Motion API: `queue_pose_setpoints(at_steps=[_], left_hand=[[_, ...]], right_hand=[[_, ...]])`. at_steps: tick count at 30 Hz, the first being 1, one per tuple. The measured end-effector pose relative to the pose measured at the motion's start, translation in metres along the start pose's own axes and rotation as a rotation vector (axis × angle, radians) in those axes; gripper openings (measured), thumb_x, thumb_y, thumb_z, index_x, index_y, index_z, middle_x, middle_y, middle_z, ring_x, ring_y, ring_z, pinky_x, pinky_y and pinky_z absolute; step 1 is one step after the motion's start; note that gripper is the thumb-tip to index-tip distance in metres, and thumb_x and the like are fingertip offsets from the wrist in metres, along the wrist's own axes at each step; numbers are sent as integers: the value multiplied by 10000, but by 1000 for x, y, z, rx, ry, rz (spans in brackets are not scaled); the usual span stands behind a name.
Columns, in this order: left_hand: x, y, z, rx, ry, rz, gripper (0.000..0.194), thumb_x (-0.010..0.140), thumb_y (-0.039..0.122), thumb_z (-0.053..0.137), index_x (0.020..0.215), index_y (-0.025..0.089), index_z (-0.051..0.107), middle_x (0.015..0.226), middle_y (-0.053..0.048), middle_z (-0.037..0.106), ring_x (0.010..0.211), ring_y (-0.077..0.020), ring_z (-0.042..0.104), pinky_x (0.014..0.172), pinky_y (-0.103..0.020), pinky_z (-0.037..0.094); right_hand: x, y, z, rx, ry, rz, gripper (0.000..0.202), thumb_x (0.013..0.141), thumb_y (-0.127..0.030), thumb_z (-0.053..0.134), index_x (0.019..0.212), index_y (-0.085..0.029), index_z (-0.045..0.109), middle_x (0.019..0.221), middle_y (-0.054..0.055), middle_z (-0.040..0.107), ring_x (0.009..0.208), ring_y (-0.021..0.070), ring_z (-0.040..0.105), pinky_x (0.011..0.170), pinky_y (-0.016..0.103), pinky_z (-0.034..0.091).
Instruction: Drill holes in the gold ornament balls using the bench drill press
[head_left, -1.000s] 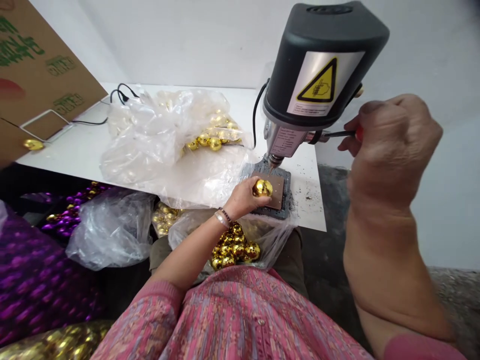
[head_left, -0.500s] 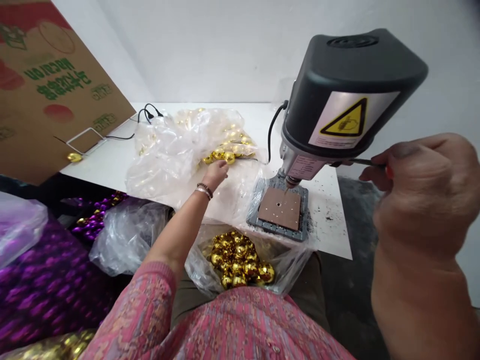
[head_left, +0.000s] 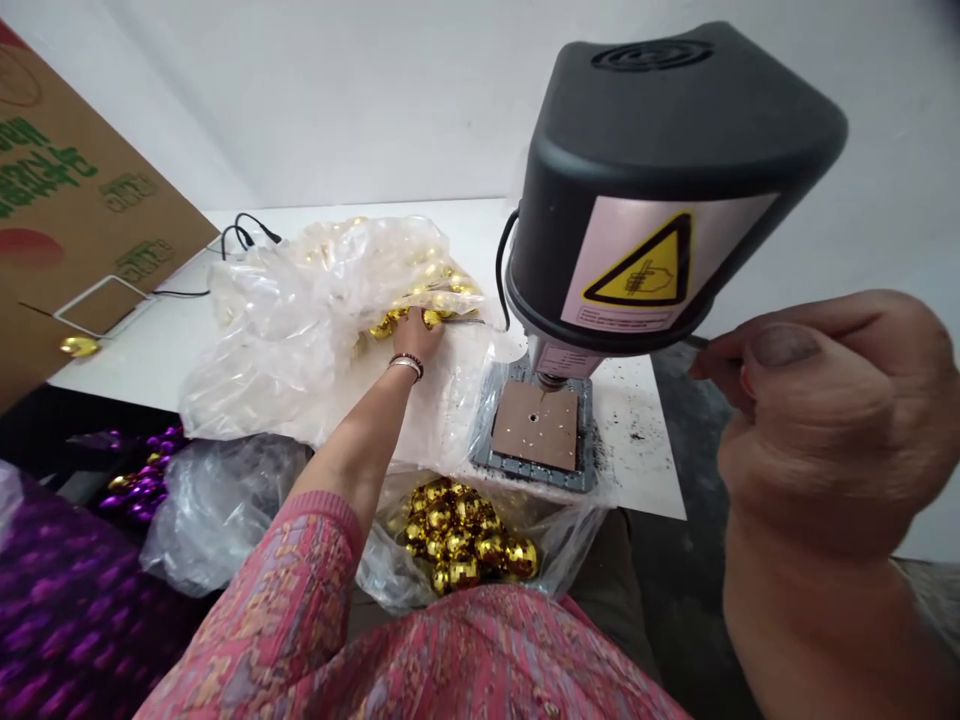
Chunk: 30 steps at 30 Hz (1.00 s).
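Observation:
My left hand [head_left: 417,338] reaches into the mouth of a clear plastic bag [head_left: 277,300] among shiny gold balls [head_left: 444,300]; its fingertips are hidden among them. At the right, my right hand [head_left: 832,400] is closed round the lever of a black drill press [head_left: 675,120]; most of the lever is hidden by the hand and the machine's head. Below the drill bit, a brown block [head_left: 536,425] with a small hole lies on the grey base plate [head_left: 589,470]. Mirrored gold balls [head_left: 465,530] fill an open plastic bag at my lap.
A cardboard box [head_left: 90,220] stands at the left, with a white wire holder [head_left: 101,300] and one gold ball [head_left: 80,346] beside it. Purple balls [head_left: 75,590] lie in bags at the lower left. Dark shavings are scattered on the white table [head_left: 652,450] right of the base.
My left hand has moved in among the gold balls, hiding its fingers. My right hand stays on the lever. The view has shifted, and the drill press looks larger and closer.

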<state>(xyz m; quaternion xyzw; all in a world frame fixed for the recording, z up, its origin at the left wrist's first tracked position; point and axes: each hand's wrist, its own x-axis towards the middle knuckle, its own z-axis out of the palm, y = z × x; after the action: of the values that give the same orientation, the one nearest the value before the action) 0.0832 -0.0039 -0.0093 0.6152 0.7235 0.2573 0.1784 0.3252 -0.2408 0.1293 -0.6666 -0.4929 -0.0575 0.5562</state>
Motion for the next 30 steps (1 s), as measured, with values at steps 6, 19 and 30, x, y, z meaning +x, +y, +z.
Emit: queue_pose_setpoints(at_steps=[6,19,30], left_hand=[[-59,-10,-35,-864,-545,-138,419,903,427,507,1283,250,511,1026,-59,668,764,-148,655,670,-278,501],[-155,8,-34,-890,-839,17,583,724,330,783,1253,192,582,982,-49,675,716,-111,647,572,-211,458],[-159,29,-2,-468,-688,190,598,748,311,739,1319,189,611,913,-26,701,665,-108,613,596,-226,510]], right_hand=[[0,4,4,73,10,-39,404,874,-499,518,734,-133,613,629,-13,544,608,41,510,541,221,356],[5,2,14,403,-43,-33,259,869,-349,542,742,-144,449,618,-57,435,583,20,448,556,181,306],[31,-20,8,349,-102,52,308,895,-301,486,658,-134,380,556,-72,330,543,-20,321,570,174,251]])
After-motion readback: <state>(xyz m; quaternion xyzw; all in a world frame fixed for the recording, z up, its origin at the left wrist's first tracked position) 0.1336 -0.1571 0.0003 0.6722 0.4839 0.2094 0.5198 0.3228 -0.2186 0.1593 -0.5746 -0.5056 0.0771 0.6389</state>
